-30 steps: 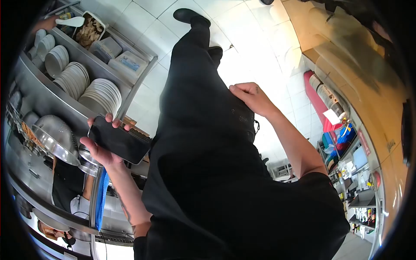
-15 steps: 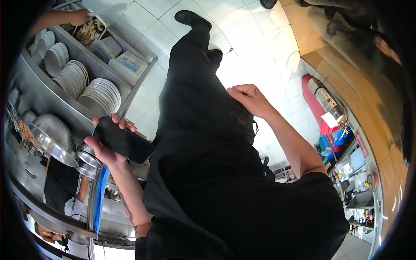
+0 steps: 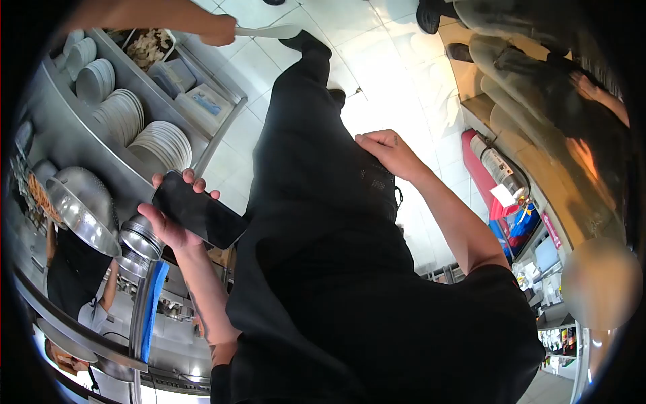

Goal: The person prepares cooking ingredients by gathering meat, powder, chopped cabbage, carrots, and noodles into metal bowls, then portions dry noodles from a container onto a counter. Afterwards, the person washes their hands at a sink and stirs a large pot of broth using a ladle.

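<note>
My left hand (image 3: pixel 172 227) is closed round a black smartphone (image 3: pixel 199 211), its dark screen facing up. The thumb lies along the near side and the fingertips show over the far edge. My right hand (image 3: pixel 388 152) rests against the black clothing (image 3: pixel 323 175) at my thigh. Its fingers look curled; whatever they may grip is hidden. Left of the phone are stacked metal bowls (image 3: pixel 139 237) and a perforated metal colander (image 3: pixel 84 202).
Stacked white plates (image 3: pixel 161 145) stand on the steel counter (image 3: pixel 128 172) at left. A co-worker's hand (image 3: pixel 217 30) holds a pale flat utensil (image 3: pixel 269 31) above. Another person (image 3: pixel 538 101) stands at right, near a fire extinguisher (image 3: pixel 498 165). A further person in an apron (image 3: pixel 77 269) is lower left.
The co-worker's arm with the flat utensil has reached farther right. The person at upper right shows more fully. My hands keep their pose while the view shifts slightly.
</note>
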Motion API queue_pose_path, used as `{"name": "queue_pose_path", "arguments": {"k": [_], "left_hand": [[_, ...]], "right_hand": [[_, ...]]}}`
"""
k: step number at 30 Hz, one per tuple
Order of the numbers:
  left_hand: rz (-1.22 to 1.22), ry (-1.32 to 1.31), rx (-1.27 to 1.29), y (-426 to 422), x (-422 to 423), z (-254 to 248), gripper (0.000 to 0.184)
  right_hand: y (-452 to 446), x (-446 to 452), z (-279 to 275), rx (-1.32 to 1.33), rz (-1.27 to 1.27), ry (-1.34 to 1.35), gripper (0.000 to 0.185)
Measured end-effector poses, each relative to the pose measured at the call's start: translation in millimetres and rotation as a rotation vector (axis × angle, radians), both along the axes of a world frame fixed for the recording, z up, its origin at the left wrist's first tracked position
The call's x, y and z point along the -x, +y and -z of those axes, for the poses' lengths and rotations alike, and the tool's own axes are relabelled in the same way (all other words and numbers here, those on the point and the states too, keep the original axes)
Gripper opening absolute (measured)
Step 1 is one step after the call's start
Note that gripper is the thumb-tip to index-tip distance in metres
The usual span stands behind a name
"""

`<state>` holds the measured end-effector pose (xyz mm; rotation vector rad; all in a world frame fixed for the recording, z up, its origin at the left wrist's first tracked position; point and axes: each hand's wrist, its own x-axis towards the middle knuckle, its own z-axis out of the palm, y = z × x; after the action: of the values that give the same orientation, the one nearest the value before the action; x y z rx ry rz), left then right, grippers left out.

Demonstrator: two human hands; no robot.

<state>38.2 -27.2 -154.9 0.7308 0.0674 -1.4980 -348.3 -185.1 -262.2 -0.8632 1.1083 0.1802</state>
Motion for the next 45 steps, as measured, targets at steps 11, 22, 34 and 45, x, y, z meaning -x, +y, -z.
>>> {"name": "queue_pose_path", "arguments": {"k": [11, 22, 34, 45], "left_hand": [[-0.478, -0.233, 0.02, -10, 30, -53, 0.06], [-1.04, -0.47, -0.073, 101, 81, -67, 0.081], [-0.564, -0.777, -0.519, 86, 66, 76, 0.057], [-0.698, -1.458, -0.909, 34, -58, -14, 0.057]], "right_hand": [[-58, -164, -134, 0.681, -0.238, -0.363, 0.024], [49, -333, -194, 0.412, -1.317, -1.014, 0.1], [3, -504, -233, 0.079, -2.654, -0.608, 0.084], [93, -494, -112, 0.493, -3.325, -0.751, 0.059]]}}
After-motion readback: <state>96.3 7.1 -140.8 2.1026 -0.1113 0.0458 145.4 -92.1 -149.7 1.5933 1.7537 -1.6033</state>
